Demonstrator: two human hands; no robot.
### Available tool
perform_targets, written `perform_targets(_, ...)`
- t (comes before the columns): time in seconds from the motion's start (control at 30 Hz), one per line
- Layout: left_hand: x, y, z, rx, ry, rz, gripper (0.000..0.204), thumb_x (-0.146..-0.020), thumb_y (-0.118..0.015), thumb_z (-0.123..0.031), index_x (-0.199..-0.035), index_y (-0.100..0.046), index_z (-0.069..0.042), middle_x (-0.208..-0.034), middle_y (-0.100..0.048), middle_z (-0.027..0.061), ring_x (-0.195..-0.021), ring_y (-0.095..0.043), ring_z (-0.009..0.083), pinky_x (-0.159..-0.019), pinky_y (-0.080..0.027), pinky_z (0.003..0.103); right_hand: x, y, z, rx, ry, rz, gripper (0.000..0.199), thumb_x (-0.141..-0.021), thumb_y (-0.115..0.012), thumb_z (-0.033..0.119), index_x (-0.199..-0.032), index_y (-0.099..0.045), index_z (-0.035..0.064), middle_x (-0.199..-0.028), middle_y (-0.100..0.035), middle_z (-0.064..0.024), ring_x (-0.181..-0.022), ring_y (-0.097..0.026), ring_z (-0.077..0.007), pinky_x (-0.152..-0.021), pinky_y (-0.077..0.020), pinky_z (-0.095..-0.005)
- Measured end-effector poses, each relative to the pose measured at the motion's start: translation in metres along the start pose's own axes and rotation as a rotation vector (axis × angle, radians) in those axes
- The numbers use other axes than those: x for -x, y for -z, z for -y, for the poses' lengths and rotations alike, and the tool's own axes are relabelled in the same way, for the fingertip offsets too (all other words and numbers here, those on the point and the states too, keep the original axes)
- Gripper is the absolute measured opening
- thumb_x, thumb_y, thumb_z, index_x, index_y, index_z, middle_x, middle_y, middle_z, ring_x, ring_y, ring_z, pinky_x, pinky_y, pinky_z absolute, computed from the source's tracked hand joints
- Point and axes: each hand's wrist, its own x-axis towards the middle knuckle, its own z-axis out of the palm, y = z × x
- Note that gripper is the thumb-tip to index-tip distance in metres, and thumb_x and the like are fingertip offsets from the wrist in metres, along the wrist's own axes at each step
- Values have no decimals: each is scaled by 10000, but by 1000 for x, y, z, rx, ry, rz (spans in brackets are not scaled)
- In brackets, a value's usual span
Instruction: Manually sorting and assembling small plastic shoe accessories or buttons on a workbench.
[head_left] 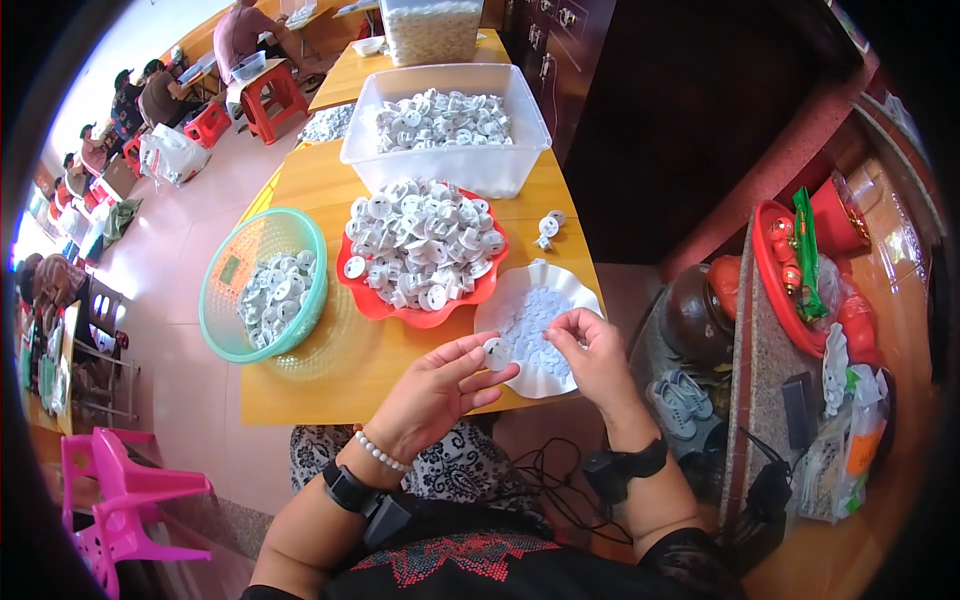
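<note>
My left hand [432, 392] grips a small round white plastic part [496, 353] between thumb and fingers, its slotted face showing. Just to its right, my right hand [598, 362] is pinched closed above a white wavy-edged dish [588, 294]; whatever sits at its fingertips is too small to make out. Many thin pale-blue pieces [532, 318] lie in that dish. Beyond my left hand, a red scalloped bowl [422, 318] is heaped with similar white parts [425, 238]. Farther left, a green mesh basket [222, 330] tilts at the table edge, partly filled with white parts.
A clear plastic bin [440, 172] of white parts stands behind the red bowl, with a fuller container [430, 40] beyond. Loose white parts [547, 230] lie at the table's right. A pink stool [130, 490] is at lower left, cables [560, 480] below. Other people work far left.
</note>
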Motion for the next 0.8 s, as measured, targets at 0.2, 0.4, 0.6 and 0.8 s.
perform_targets(0.2, 1, 6, 0, 22, 19, 28, 338, -1017, -567, -131, -1341, -527, -45, -1218, -615, 72, -1163, -650, 275, -889, -578, 332, 2, -2, 13, -181, -53, 59, 52, -930, -622, 10, -976, -617, -13, -912, -710, -55, -803, -633, -95, -740, -517, -234)
perform_targets(0.4, 2, 4, -2, 0, 16, 40, 344, -1016, -568, -130, -1345, -517, -44, -1227, -610, 68, -1169, -646, 270, -884, -575, 332, 3, -8, 14, -98, 2, 47, 95, -914, -655, 8, -994, -695, -23, -914, -710, -41, -809, -632, -84, -756, -520, -234)
perform_targets(0.6, 0, 5, -1, -4, 12, 25, 312, -1013, -580, -157, -1303, -535, -50, -1271, -610, 82, -1176, -642, 283, -864, -579, 331, 11, -9, 36, -26, -12, 82, 98, -897, -670, 9, -981, -708, -25, -912, -713, -50, -800, -626, -88, -746, -518, -253)
perform_targets(0.8, 0, 2, -1, -35, 14, 58, 345, -1010, -595, -168, -1328, -536, -47, -1214, -632, 76, -1119, -663, 231, -857, -577, 326, 22, -22, 61, 126, 224, 95, 135, -823, -677, -3, -953, -706, 18, -812, -683, -65, -689, -605, -140, -684, -505, -287)
